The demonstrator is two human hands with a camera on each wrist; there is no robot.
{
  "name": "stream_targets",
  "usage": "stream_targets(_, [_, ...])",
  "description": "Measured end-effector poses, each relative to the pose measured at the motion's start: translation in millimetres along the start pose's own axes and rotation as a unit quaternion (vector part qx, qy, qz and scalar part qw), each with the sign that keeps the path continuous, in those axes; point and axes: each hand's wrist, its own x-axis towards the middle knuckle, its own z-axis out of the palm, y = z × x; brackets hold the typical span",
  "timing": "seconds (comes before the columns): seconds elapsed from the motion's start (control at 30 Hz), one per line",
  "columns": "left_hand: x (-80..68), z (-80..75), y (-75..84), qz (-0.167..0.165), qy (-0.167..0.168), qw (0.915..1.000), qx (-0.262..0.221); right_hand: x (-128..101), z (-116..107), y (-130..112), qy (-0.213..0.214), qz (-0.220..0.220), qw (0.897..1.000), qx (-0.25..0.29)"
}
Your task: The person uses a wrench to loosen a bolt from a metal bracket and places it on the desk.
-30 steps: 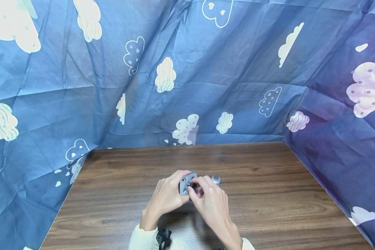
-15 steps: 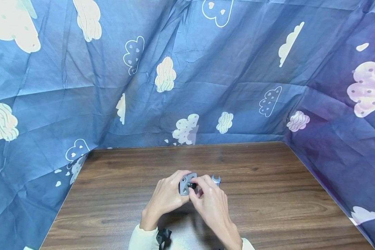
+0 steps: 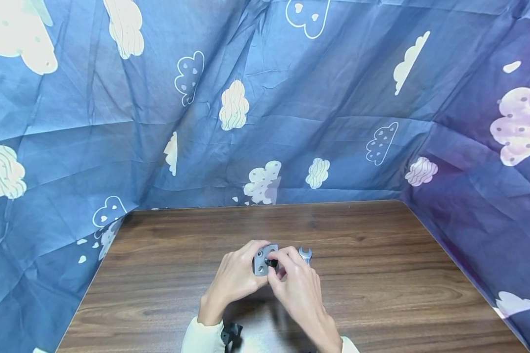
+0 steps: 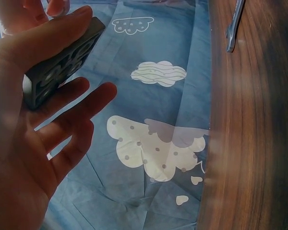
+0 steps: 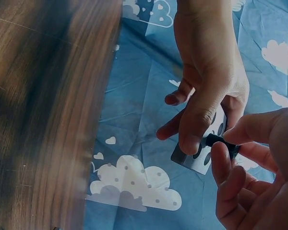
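A grey metal block (image 3: 260,268) with several round holes is held in my left hand (image 3: 234,275), above the table. The left thumb lies along the block's edge in the left wrist view, where the block (image 4: 57,72) shows its underside recesses. My right hand (image 3: 299,282) pinches a black bolt (image 5: 215,140) between thumb and forefinger. The bolt stands at the middle of the block's face, its shank end right at a hole. Its tip is hidden there. The other right fingers curl below the bolt in the right wrist view.
An open-end wrench (image 3: 305,255) lies on the wooden table (image 3: 380,274) just beyond the right hand, its handle partly hidden by that hand. A blue cloud-patterned cloth (image 3: 265,147) hangs behind and along both sides. A black fitting (image 3: 231,333) sits at the left wrist.
The right fingertips shift slightly around the black bolt, showing a little more of it. The left hand and block keep their place; the wrench has not moved.
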Motion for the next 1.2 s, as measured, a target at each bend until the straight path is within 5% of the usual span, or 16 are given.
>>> stream_targets(0.57, [0.0, -1.4, 0.3, -0.017, -0.005, 0.9998, -0.006, 1.5, -1.7, -1.8, -0.016, -0.004, 1.0, 0.004])
stream_targets(1.2, [-0.1, -0.9, -0.2, -0.023, -0.001, 0.9997, -0.009, 3.1, 0.3, 0.2, -0.009, 0.062, 0.998, -0.004])
